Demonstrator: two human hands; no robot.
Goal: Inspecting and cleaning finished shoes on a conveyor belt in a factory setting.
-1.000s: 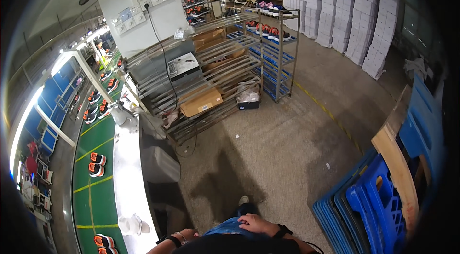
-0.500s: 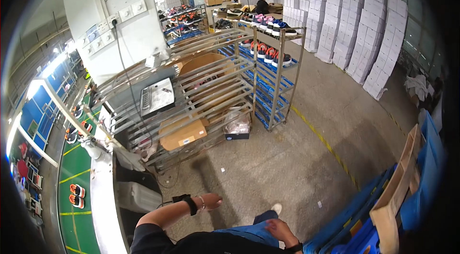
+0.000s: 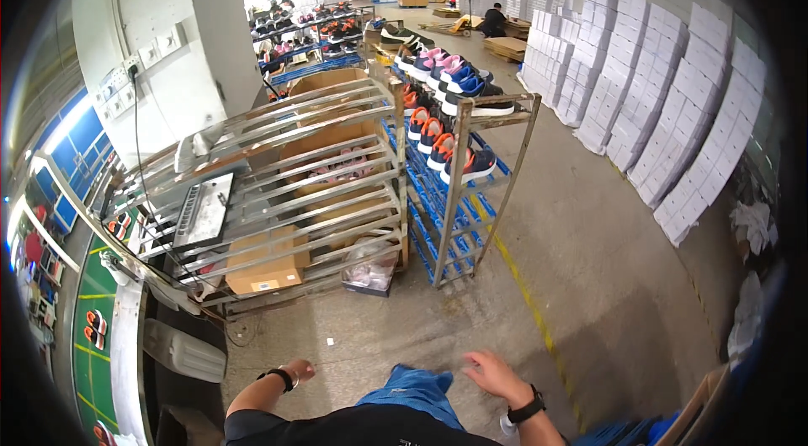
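Observation:
My left hand (image 3: 300, 370), with a black band and a bracelet at its wrist, hangs low in front of me over the floor. It touches nothing that I can see, and its fingers are too foreshortened to read. On the other side, my right hand (image 3: 495, 375) is held out with the fingers apart and nothing in them; a dark watch sits on that wrist. Ahead of my hands stands a metal rack (image 3: 337, 198) of slanted bars. Beyond its right end, a shoe rack (image 3: 450, 219) carries several sneakers (image 3: 433, 143) on its upper levels.
A cardboard box (image 3: 268, 265) and a box holding clear plastic (image 3: 369, 269) sit low at the metal rack. At left runs a green conveyor (image 3: 93, 370) with shoes, beside a grey bin (image 3: 185, 350). White carton stacks (image 3: 656, 135) line the right; a person (image 3: 493, 21) is far off.
The racks now appear nearer and the view has turned slightly. My left hand has drawn back and left; my right hand has lifted forward, its fingers spreading.

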